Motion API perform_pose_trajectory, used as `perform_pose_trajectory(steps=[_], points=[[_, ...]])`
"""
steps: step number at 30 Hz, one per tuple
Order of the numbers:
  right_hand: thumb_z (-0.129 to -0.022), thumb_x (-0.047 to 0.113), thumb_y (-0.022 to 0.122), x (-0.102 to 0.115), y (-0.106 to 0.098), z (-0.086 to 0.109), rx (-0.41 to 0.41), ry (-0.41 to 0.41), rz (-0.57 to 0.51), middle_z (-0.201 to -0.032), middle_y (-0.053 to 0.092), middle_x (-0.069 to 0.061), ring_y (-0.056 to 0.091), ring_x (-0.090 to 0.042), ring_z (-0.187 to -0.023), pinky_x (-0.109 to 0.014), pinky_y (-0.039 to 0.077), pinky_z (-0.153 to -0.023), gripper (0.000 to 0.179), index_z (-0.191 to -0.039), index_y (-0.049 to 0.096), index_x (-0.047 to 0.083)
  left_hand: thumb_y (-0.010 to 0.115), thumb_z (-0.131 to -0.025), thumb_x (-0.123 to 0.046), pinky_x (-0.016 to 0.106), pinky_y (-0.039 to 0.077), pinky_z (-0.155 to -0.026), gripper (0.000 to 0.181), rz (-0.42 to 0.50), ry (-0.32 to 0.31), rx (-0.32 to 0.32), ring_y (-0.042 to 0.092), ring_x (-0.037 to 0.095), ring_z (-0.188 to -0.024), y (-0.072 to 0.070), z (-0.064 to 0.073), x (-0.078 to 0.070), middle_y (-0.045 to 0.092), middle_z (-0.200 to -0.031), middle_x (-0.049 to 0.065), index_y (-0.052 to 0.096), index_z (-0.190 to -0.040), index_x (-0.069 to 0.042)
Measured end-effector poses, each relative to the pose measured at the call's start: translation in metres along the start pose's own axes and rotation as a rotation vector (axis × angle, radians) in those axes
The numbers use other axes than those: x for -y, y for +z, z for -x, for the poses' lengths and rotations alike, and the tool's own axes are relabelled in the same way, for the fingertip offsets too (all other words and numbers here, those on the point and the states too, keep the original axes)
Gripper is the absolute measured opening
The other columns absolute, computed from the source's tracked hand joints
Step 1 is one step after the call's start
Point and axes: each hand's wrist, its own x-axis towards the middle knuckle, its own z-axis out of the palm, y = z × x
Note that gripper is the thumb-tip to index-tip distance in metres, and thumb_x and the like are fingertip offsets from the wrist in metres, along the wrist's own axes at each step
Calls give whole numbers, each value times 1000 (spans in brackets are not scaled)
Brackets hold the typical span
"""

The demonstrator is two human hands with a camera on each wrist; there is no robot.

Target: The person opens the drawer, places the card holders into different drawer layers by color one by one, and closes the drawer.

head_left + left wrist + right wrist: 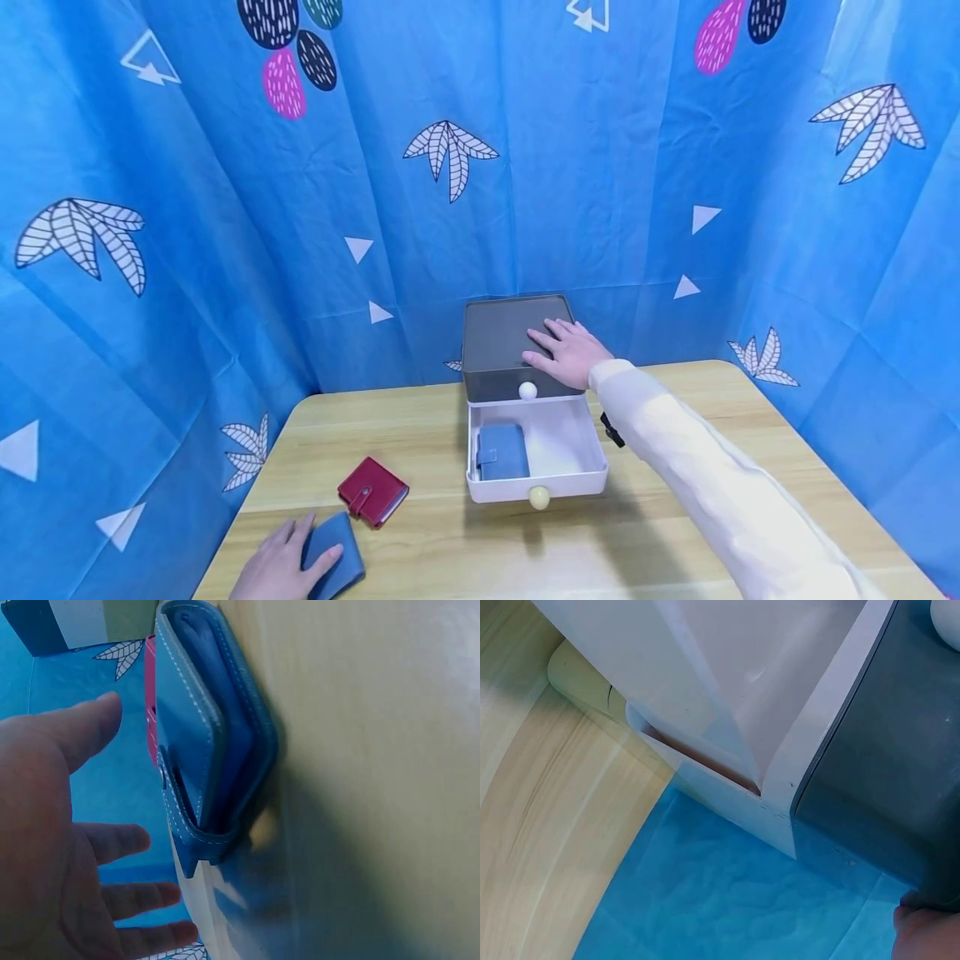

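Note:
At the front left of the table, my left hand (279, 562) hovers about a blue wallet (339, 552). In the left wrist view, the thumb and fingers are spread and appear apart from the wallet (187, 727). Just beyond lies a red wallet (372, 490) with a snap strap. My right hand (572, 354) rests with extended fingers on the dark grey top (498, 333) of a small drawer box. Its lower white drawer (577, 485) is pulled out. Inside, on the left, lies another blue wallet (504, 451).
A white knob (528, 390) marks the upper grey drawer, and a pale yellow knob (539, 498) the lower one. A small black object (612, 430) lies by the right sleeve. Blue patterned curtain (585, 208) surrounds the wooden table (420, 425).

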Motion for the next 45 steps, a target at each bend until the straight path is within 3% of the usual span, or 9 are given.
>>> perform_pose_trajectory(steps=[9,14,24,34,45], points=[[-80,72,14,0,1,-1,2,-11,-2,-145,19,-8,11,-27,-133,-45,3,-105,76,-140,26,27,36,-61,-84,60,36,-77,113,-25,-91,47,45,48,-92,9,9,-1,44,-108,35,36,-131,4],[-81,72,15,0,-1,0,7,-3,-2,-146,17,-8,9,-26,-133,-44,2,-105,75,-140,25,28,37,-59,-85,58,38,-75,114,-44,-77,17,48,40,-87,13,9,-1,48,-104,30,36,-131,4],[-80,72,13,-2,0,1,3,-9,-7,-146,18,-8,9,-26,-133,-44,2,-105,76,-140,25,28,42,-61,-82,52,40,-73,113,-45,-31,12,45,34,-85,13,9,-7,47,-102,26,37,-129,8],[-80,73,13,-1,-2,0,6,-8,-5,-146,17,-8,10,-26,-133,-44,2,-105,76,-141,25,28,46,-60,-80,51,42,-73,109,-29,19,21,46,30,-84,14,12,-15,48,-103,21,40,-128,5],[-79,74,12,-4,2,-1,1,-13,11,-146,17,-8,9,-27,-133,-43,3,-106,78,-141,24,28,50,-56,-80,49,44,-70,106,-4,80,50,46,27,-85,23,18,-40,48,-104,15,44,-129,-3]])
